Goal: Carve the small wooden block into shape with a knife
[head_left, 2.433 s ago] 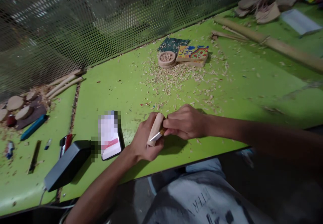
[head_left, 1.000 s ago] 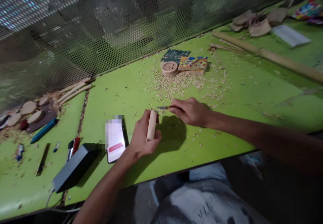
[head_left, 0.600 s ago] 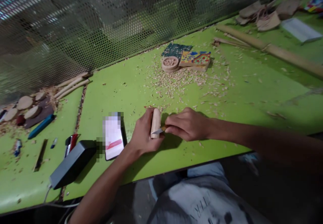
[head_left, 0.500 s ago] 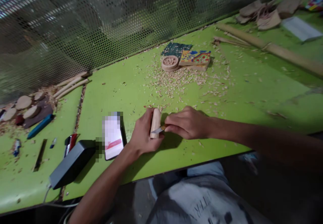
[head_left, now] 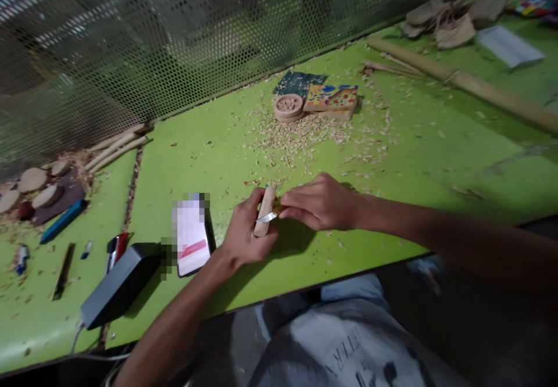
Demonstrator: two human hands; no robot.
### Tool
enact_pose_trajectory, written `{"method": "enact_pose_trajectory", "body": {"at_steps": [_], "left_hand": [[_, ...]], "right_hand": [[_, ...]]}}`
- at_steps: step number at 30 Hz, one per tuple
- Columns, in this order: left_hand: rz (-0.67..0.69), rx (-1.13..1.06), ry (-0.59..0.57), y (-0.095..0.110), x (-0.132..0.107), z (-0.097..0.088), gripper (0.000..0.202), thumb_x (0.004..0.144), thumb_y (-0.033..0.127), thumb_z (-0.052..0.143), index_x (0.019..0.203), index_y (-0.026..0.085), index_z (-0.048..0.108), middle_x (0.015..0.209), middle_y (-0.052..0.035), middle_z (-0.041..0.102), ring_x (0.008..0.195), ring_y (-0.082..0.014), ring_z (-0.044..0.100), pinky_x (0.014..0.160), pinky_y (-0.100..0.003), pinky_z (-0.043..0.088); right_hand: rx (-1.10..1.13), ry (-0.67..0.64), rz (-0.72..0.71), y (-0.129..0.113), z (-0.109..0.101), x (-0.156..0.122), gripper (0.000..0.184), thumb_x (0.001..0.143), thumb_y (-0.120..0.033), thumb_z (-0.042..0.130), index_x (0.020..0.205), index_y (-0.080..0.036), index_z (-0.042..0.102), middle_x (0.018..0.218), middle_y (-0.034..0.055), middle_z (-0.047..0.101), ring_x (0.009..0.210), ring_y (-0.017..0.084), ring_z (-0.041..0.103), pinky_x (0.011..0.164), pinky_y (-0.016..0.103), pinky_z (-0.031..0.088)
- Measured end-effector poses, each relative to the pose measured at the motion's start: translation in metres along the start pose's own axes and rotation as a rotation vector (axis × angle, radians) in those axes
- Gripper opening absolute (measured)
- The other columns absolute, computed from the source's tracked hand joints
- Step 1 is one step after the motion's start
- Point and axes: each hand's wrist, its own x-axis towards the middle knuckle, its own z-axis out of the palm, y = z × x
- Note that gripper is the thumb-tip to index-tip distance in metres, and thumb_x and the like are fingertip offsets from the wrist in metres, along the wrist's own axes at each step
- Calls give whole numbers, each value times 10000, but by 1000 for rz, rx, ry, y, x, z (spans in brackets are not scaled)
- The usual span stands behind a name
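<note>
A short pale piece of wood [head_left: 267,202] with a rounded far end is gripped in my left hand [head_left: 244,233], over the green table near its front edge. My right hand [head_left: 320,202] is closed around the handle of a small carving knife [head_left: 267,217]. The knife's bright blade lies across the wood, pointing left toward my left hand's fingers. Most of the handle is hidden inside my right fist. Left of my hands a phone [head_left: 192,239] with a lit screen rests on the table.
Wood shavings [head_left: 300,140] surround a round wooden dish [head_left: 288,108] and a painted block [head_left: 332,97]. A bamboo pole [head_left: 462,79] lies at the right. Further left are a dark grey box [head_left: 120,285], a blue marker [head_left: 63,221] and wood discs [head_left: 33,179]. Perforated mesh [head_left: 174,56] stands behind.
The knife blade has moved up the wood, away from its near end, and my right hand has shifted slightly forward with it. The whole view has drifted a little.
</note>
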Motion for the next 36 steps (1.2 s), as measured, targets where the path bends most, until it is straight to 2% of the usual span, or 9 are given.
{"method": "enact_pose_trajectory", "body": {"at_steps": [5,10,17,21,23,26,28,32,36], "left_hand": [[0,-48,-25,1,1,0,278,648,239,554,917,228,483,715,40,497,586,-131,391,578,-314,323],[-34,-67,-43,0,-1,0,264,658,246,556,911,226,480,717,44,487,596,-130,389,579,-304,308],[-68,37,43,0,0,-1,300,683,251,563,978,217,515,780,5,563,627,-167,480,597,-333,361],[17,160,104,7,-8,-6,431,702,304,600,1116,226,513,866,-20,632,633,-176,545,593,-333,418],[64,185,160,10,-11,-9,498,703,332,602,1180,225,510,940,-47,655,684,-191,588,631,-356,466],[88,251,189,7,-11,-13,425,741,350,597,1136,218,513,903,-47,643,680,-197,594,623,-357,460],[65,285,189,2,-9,-14,465,758,352,615,1185,212,496,916,-50,649,681,-200,604,613,-349,453],[-16,344,181,-4,-6,-10,583,764,336,682,1284,217,448,969,-52,646,701,-198,612,612,-330,436],[-97,355,153,-4,-3,-3,662,755,386,748,1307,226,419,1057,-89,624,787,-236,636,634,-345,446]], "right_hand": [[-2,40,-46,2,0,0,370,1123,-407,422,903,-204,639,687,-33,663,554,100,522,572,288,258],[-6,9,-31,6,-1,1,365,1123,-422,410,942,-211,648,709,-26,677,576,104,532,580,285,256],[25,5,15,2,1,5,402,1123,-455,410,930,-209,662,723,-20,699,573,109,546,565,292,245],[81,-26,279,32,-5,2,412,1114,-487,411,966,-202,669,631,-41,623,500,107,480,548,273,251],[77,63,424,51,-13,0,393,1105,-477,430,926,-201,645,575,-62,539,472,105,419,544,269,263],[58,301,461,61,-23,-1,367,1091,-483,454,880,-216,592,644,-44,546,545,115,452,579,274,308],[104,280,416,55,-21,1,343,1093,-473,451,897,-221,577,648,-51,538,544,111,460,575,268,312],[217,89,332,31,-9,3,306,1085,-458,480,944,-208,587,627,-71,524,512,94,471,548,244,293],[420,22,294,7,-2,4,365,999,-562,638,975,-198,623,647,-77,569,537,80,517,566,214,352]]}}
